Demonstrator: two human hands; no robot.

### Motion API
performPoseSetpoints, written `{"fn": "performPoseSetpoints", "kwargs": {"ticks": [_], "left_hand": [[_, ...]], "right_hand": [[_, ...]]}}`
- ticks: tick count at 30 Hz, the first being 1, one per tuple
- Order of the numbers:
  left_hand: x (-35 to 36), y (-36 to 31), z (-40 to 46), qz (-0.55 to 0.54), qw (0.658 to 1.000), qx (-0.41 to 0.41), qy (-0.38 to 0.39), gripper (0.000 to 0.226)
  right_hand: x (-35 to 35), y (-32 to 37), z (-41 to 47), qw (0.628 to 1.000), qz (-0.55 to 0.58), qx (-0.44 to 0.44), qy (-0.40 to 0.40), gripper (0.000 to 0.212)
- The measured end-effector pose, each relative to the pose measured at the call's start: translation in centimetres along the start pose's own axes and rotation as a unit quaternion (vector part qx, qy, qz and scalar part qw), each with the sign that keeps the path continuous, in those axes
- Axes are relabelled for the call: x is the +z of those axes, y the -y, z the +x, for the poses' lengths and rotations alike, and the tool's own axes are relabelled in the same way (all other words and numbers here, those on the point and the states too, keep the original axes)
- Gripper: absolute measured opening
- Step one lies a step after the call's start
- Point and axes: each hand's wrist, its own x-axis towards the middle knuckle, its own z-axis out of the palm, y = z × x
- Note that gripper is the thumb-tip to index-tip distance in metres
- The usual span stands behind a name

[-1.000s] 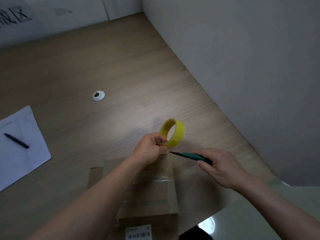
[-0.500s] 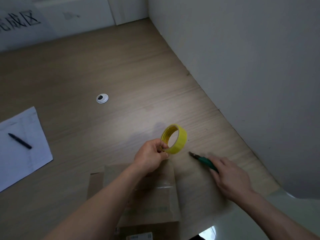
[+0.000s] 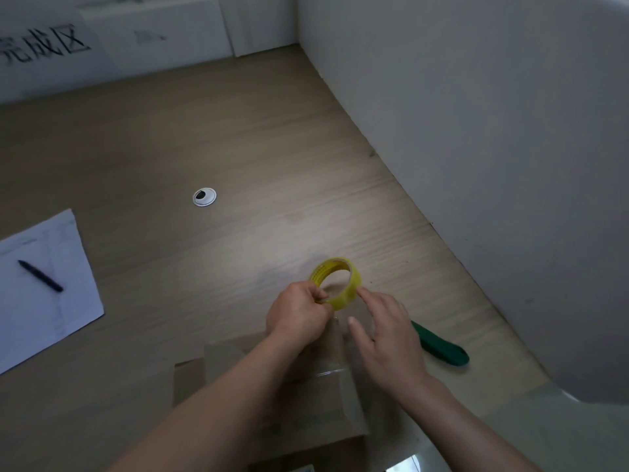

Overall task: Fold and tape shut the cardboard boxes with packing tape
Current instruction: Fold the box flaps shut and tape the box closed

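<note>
My left hand (image 3: 297, 311) grips a yellow roll of packing tape (image 3: 343, 292) by its near rim and holds it upright just past the far edge of a cardboard box (image 3: 320, 400). The box lies on the table under both forearms, with a clear strip of tape across its top. My right hand (image 3: 386, 338) is empty, fingers spread, its index fingertip touching the right side of the roll. A green-handled cutter (image 3: 439, 345) lies on the table just right of that hand.
A white sheet of paper (image 3: 68, 301) with a black pen (image 3: 41, 275) on it lies at the left. A round cable grommet (image 3: 204, 196) sits mid-table. A grey partition wall (image 3: 476, 131) borders the wooden table (image 3: 170, 148) on the right.
My right hand has laid the green cutter on the table, let go of it and moved left to the tape roll. My left hand keeps holding the roll in about the same place.
</note>
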Motion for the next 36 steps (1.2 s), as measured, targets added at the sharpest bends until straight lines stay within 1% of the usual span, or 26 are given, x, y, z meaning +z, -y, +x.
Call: {"fn": "performPoseSetpoints", "kwargs": {"ticks": [2,4,7,9,11,13,17,18,19,20,22,25,31,36], "left_hand": [[0.0,-0.3,-0.1,-0.008,1.000,-0.015,-0.007,0.013],[0.0,-0.5,-0.2,-0.017,0.999,-0.031,-0.012,0.012],[0.0,-0.6,-0.2,-0.036,0.997,-0.058,-0.027,0.013],[0.0,-0.6,-0.1,-0.055,0.995,-0.080,-0.037,0.016],[0.2,-0.7,-0.1,-0.065,0.993,-0.094,-0.035,0.021],[0.2,-0.8,0.0,-0.064,0.992,-0.104,-0.038,0.019],[0.3,-0.3,0.3,-0.048,0.988,-0.119,-0.082,0.009],[0.4,-0.2,0.4,-0.065,0.988,-0.114,-0.083,0.004],[0.3,-0.1,0.5,-0.094,0.987,-0.106,-0.080,0.007],[0.2,0.0,0.6,-0.130,0.984,-0.093,-0.075,0.014],[-0.5,0.4,0.6,-0.209,0.972,-0.076,-0.075,0.019],[-2.5,1.6,0.6,-0.287,0.951,-0.059,-0.101,0.018],[-6.8,5.1,-0.9,-0.341,0.926,-0.054,-0.156,0.022],[-9.7,8.6,-3.3,-0.374,0.906,-0.050,-0.192,0.025]], "right_hand": [[0.0,0.6,1.2,1.000,-0.017,-0.013,0.016,0.056],[0.0,1.0,2.2,0.998,-0.036,-0.012,0.041,0.064],[0.2,1.3,2.0,0.996,-0.034,0.030,0.078,0.078],[1.0,1.5,0.5,0.993,-0.037,0.053,0.097,0.082],[2.1,1.7,-1.1,0.993,-0.015,0.071,0.098,0.077],[3.0,1.8,-2.0,0.993,0.014,0.083,0.086,0.067],[3.5,1.7,-2.0,0.995,-0.006,0.053,0.086,0.057],[3.5,1.6,-2.1,0.995,-0.014,0.046,0.089,0.056],[3.5,1.6,-2.1,0.995,-0.021,0.041,0.093,0.056],[3.5,1.5,-2.0,0.994,-0.025,0.039,0.098,0.056],[3.5,1.5,-1.8,0.992,-0.023,0.040,0.113,0.055],[3.6,1.6,-1.3,0.990,-0.011,0.040,0.134,0.052],[4.5,2.8,0.9,0.985,-0.018,0.038,0.165,0.037],[5.7,4.5,3.6,0.983,-0.025,-0.007,0.183,0.033]]}}
